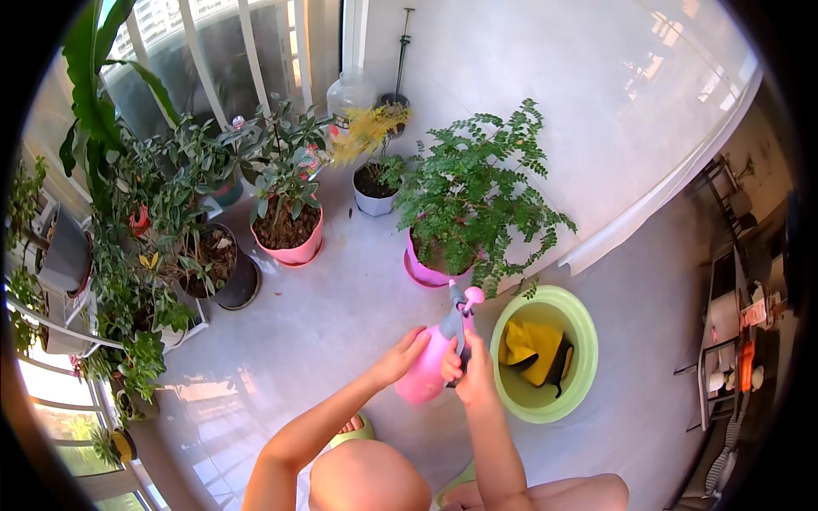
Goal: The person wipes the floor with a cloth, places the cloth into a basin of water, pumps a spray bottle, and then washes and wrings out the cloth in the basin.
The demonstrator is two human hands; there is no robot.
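Note:
A pink spray bottle (423,372) with a grey head and a pink pump knob is held up in front of me, its nozzle toward a leafy green plant (481,192) in a magenta pot (423,264). My right hand (471,368) is wrapped round the bottle's grey handle. On the other side, my left hand (404,356) presses against the pink body. Just right of the bottle stands a light green bucket (588,358) with a yellow and black cloth (535,351) inside.
A pink pot (294,243), a black pot (239,285) and a white pot (373,203) with plants stand to the left and ahead. A clear jug (349,94) is by the window. Shelves with furniture (724,366) lie far right.

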